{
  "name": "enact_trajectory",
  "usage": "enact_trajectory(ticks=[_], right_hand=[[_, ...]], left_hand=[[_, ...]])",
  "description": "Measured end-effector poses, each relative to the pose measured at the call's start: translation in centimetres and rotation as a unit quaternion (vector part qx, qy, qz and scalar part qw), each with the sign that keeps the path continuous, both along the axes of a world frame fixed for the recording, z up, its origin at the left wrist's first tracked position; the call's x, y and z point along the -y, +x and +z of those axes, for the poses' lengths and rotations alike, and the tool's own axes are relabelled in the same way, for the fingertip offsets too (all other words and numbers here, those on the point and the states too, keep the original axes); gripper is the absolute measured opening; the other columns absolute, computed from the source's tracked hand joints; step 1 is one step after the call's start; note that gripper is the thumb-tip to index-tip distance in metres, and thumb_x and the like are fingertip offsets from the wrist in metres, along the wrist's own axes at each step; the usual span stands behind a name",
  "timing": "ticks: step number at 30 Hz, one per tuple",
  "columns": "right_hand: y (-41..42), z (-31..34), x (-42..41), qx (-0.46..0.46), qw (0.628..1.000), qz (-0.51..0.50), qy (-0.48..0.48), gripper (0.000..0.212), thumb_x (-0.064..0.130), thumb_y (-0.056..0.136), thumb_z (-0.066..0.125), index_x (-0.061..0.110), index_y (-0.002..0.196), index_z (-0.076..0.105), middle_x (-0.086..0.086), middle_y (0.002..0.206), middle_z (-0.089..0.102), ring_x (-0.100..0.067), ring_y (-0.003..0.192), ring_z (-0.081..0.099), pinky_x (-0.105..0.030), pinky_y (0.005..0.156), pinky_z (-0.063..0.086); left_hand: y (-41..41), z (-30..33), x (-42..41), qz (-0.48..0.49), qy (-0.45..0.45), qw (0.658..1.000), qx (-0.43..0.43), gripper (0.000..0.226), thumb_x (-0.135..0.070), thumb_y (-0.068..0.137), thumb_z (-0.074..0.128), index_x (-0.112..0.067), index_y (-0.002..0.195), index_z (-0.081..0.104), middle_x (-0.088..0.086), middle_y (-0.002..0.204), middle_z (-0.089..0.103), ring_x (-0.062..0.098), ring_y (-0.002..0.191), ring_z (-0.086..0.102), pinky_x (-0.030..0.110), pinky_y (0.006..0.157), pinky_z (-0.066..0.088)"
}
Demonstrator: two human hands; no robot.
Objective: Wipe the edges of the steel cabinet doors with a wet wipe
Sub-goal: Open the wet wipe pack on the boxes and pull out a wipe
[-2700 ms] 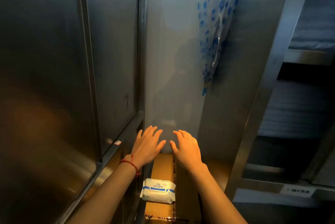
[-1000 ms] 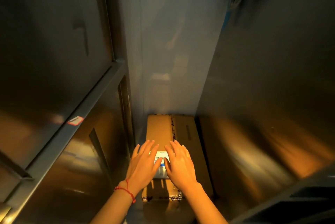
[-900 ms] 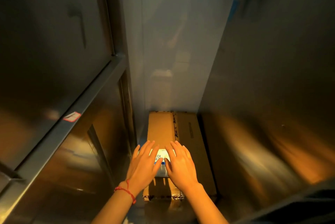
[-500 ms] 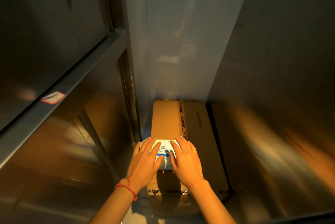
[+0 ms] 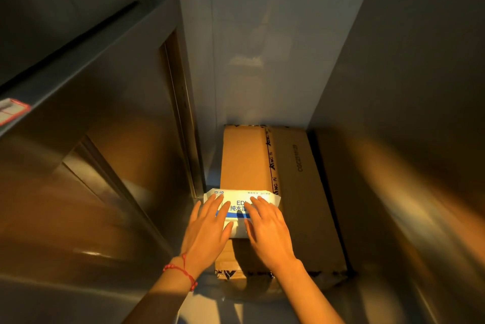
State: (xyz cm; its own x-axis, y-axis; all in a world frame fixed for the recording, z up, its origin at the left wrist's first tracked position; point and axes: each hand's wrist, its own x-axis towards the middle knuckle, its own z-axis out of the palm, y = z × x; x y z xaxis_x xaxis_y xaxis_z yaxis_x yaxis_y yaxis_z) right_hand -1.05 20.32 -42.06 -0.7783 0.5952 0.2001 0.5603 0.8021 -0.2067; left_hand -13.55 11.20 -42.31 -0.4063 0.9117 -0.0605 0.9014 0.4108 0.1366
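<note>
A white pack of wet wipes (image 5: 240,199) with a blue band and blue print lies on a brown cardboard box (image 5: 294,192) on the floor. My left hand (image 5: 208,229) lies flat on the pack's left side, fingers straight. My right hand (image 5: 267,226) lies flat on its right side, fingers also straight. The hands cover most of the pack. The steel cabinet doors (image 5: 78,171) rise on the left, one door edge (image 5: 183,113) running down beside the box. No loose wipe is in view.
A steel panel (image 5: 406,126) closes in the right side and a pale wall (image 5: 257,48) stands behind the box. A red-edged sticker (image 5: 10,111) sits on the cabinet's horizontal rail at far left. The gap holding the box is narrow.
My head has tilted further down and closer. Both hands came down from the back wall onto the wet wipes pack and now rest flat on it.
</note>
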Motion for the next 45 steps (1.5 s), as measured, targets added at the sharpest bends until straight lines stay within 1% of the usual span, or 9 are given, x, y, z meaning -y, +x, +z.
enact_trajectory(ticks=[5, 7, 9, 12, 15, 18, 20, 22, 45], right_hand=[[-1.2, -1.4, -0.4, 0.009, 0.999, 0.021, 0.039, 0.058, 0.023, 0.050, 0.091, 0.012, 0.103, 0.070, -0.007, 0.104, 0.070, -0.021, 0.098, 0.067, -0.038, 0.080, 0.054], [-1.5, -2.1, -0.4, 0.008, 0.998, 0.029, 0.047, 0.058, 0.022, 0.050, 0.091, 0.012, 0.103, 0.070, -0.006, 0.105, 0.070, -0.021, 0.098, 0.066, -0.037, 0.081, 0.054], [-1.6, -2.8, -0.5, 0.007, 0.999, 0.031, 0.044, 0.060, 0.020, 0.049, 0.091, 0.011, 0.104, 0.070, -0.006, 0.106, 0.070, -0.022, 0.099, 0.066, -0.038, 0.082, 0.054], [-1.6, -3.6, -0.6, 0.005, 0.999, 0.028, 0.036, 0.062, 0.020, 0.046, 0.093, 0.011, 0.103, 0.071, -0.007, 0.105, 0.070, -0.022, 0.098, 0.067, -0.038, 0.081, 0.054], [-1.5, -4.0, -0.7, 0.006, 0.999, 0.025, 0.035, 0.063, 0.021, 0.041, 0.094, 0.012, 0.100, 0.072, -0.007, 0.103, 0.071, -0.022, 0.095, 0.068, -0.036, 0.078, 0.054], [-1.5, -4.4, -0.7, 0.007, 0.999, 0.025, 0.037, 0.066, 0.021, 0.038, 0.095, 0.011, 0.099, 0.073, -0.007, 0.102, 0.071, -0.022, 0.094, 0.068, -0.035, 0.077, 0.055], [-1.4, -4.6, -0.7, 0.006, 0.999, 0.022, 0.036, 0.068, 0.024, 0.035, 0.096, 0.012, 0.098, 0.073, -0.007, 0.101, 0.071, -0.022, 0.093, 0.068, -0.035, 0.077, 0.055], [-1.5, -4.8, -0.6, 0.005, 0.999, 0.019, 0.035, 0.069, 0.025, 0.033, 0.096, 0.012, 0.097, 0.073, -0.007, 0.101, 0.071, -0.022, 0.093, 0.069, -0.035, 0.076, 0.055], [-2.5, -4.5, -0.1, 0.024, 0.997, 0.041, 0.062, 0.075, 0.029, 0.022, 0.096, 0.007, 0.090, 0.075, -0.009, 0.095, 0.073, -0.021, 0.086, 0.070, -0.031, 0.068, 0.056]], left_hand=[[-0.6, -1.3, -0.3, 0.000, -0.034, 0.999, -0.016, 0.058, -0.044, 0.099, 0.027, -0.020, 0.149, 0.012, 0.003, 0.157, 0.011, 0.018, 0.144, 0.005, 0.038, 0.116, 0.000], [-0.4, -0.9, -0.4, -0.011, -0.009, 0.999, -0.033, 0.062, -0.043, 0.090, 0.053, -0.012, 0.142, 0.036, 0.010, 0.148, 0.035, 0.023, 0.138, 0.029, 0.044, 0.112, 0.021], [-0.3, -1.3, -0.5, -0.030, 0.036, 0.997, -0.054, 0.063, -0.036, 0.062, 0.083, -0.006, 0.115, 0.065, 0.014, 0.118, 0.064, 0.027, 0.112, 0.059, 0.048, 0.090, 0.047], [-0.3, -1.9, -0.6, -0.036, 0.057, 0.995, -0.077, 0.064, -0.032, 0.049, 0.090, -0.003, 0.103, 0.070, 0.016, 0.106, 0.069, 0.029, 0.099, 0.066, 0.050, 0.077, 0.054], [-0.3, -2.8, -0.7, -0.019, 0.021, 0.998, -0.056, 0.068, -0.036, 0.059, 0.085, -0.003, 0.115, 0.064, 0.015, 0.121, 0.062, 0.028, 0.111, 0.060, 0.050, 0.088, 0.049], [-0.3, -3.9, -0.6, -0.006, -0.043, 0.998, -0.054, 0.066, -0.041, 0.092, 0.050, -0.008, 0.145, 0.027, 0.011, 0.151, 0.027, 0.025, 0.140, 0.023, 0.045, 0.113, 0.018], [-0.5, -4.9, -0.6, -0.005, -0.072, 0.996, -0.053, 0.064, -0.040, 0.099, 0.030, -0.008, 0.148, 0.004, 0.011, 0.156, 0.008, 0.024, 0.144, 0.004, 0.040, 0.115, 0.001], [-0.7, -5.5, -0.5, 0.001, -0.080, 0.996, -0.044, 0.063, -0.040, 0.101, 0.023, -0.009, 0.148, -0.005, 0.011, 0.157, 0.000, 0.023, 0.144, -0.001, 0.038, 0.115, -0.004], [-1.9, -6.9, -1.5, 0.003, -0.095, 0.995, 0.014, 0.067, -0.039, 0.100, 0.028, -0.007, 0.147, -0.007, 0.012, 0.157, -0.004, 0.020, 0.144, -0.002, 0.030, 0.114, -0.001]])
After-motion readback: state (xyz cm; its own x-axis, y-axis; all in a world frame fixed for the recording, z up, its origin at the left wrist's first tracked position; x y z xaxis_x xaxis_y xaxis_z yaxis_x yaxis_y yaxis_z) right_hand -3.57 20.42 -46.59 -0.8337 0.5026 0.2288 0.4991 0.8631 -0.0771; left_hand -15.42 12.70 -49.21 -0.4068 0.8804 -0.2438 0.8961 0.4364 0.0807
